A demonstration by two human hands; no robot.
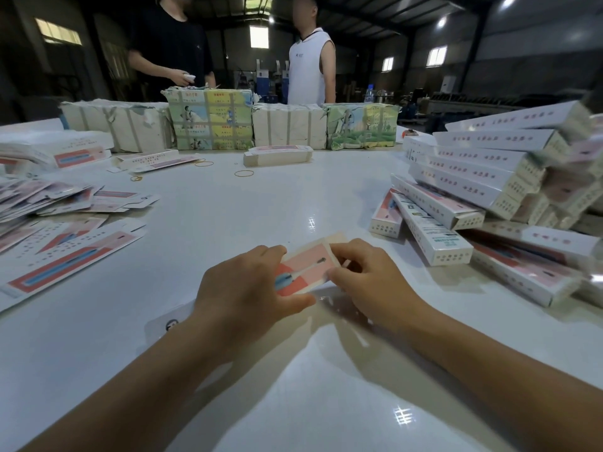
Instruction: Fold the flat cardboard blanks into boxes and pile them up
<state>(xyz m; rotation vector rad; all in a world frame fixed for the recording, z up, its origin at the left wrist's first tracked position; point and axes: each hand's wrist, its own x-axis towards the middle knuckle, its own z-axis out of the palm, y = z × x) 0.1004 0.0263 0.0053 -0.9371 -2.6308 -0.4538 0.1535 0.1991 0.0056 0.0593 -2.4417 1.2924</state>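
Pink-and-white printed cardboard blank sits at table centre, gripped by left hand and right hand, both curled on its edges. Step: forming the box. Next, probably close the end flaps, then add to folded white boxes piled right. Flat blanks lie left.

The hall behind is dim, with bright small windows and ceiling lamps overexposed. The glossy white desk shows lamp glare and soft forearm shadows. Wide-angle distortion bends the edges, blurring the stacked white cardboard boxes at right.
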